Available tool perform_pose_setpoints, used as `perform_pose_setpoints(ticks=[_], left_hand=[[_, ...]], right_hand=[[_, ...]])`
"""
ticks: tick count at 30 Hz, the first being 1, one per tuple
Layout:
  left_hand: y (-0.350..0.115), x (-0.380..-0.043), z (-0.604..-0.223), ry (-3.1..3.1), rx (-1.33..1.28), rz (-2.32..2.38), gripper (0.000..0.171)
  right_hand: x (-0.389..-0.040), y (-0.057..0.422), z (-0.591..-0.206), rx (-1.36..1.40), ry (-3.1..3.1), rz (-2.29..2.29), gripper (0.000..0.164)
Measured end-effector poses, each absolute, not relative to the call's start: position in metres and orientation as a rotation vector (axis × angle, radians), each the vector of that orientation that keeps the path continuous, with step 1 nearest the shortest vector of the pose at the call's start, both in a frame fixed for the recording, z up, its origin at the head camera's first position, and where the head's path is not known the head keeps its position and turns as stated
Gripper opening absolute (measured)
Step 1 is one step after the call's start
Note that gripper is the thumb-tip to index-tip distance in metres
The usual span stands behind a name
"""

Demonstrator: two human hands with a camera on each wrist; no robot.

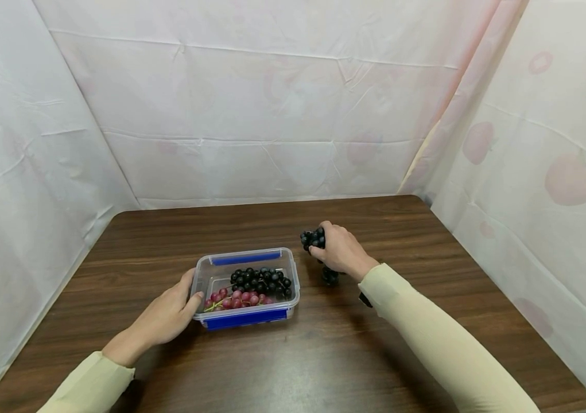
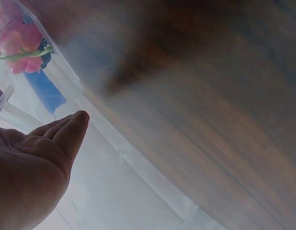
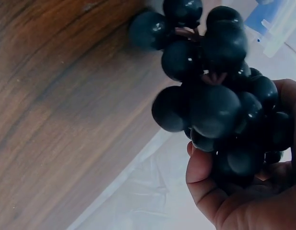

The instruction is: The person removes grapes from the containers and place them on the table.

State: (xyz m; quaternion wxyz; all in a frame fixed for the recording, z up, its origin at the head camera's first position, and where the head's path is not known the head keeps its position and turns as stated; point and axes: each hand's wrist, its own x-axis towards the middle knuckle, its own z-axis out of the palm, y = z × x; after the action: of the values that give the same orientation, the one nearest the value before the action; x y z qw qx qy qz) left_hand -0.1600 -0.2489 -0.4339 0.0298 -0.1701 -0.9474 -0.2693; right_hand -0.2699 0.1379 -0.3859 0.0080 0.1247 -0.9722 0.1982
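Note:
A clear plastic container (image 1: pixel 210 274) with blue strips along its long sides sits on the table without a lid on top. Inside, a bunch of red grapes (image 1: pixel 237 300) lies along the near side, behind it a bunch of black grapes (image 1: pixel 256 279). My left hand (image 1: pixel 167 312) holds the container's left side, thumb at the rim by the near corner. To the right of the container, my right hand (image 1: pixel 341 249) grips another bunch of black grapes (image 3: pixel 215 110), fingers curled round one end. Dark grapes (image 1: pixel 330 276) also show below that hand.
The dark wooden table (image 1: pixel 293 373) extends around the container. White sheeting (image 1: pixel 251 115) with faint fruit prints on the right hangs behind it and on both sides.

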Motion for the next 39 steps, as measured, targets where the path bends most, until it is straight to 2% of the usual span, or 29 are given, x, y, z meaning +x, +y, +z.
perform_pose_setpoints(ticks=[39], left_hand=[[-0.248, -0.161, -0.432, -2.931, -0.518, -0.844, 0.059]], right_hand=[[-0.276, 0.132, -0.404, 0.316, -3.210, 0.466, 0.074]])
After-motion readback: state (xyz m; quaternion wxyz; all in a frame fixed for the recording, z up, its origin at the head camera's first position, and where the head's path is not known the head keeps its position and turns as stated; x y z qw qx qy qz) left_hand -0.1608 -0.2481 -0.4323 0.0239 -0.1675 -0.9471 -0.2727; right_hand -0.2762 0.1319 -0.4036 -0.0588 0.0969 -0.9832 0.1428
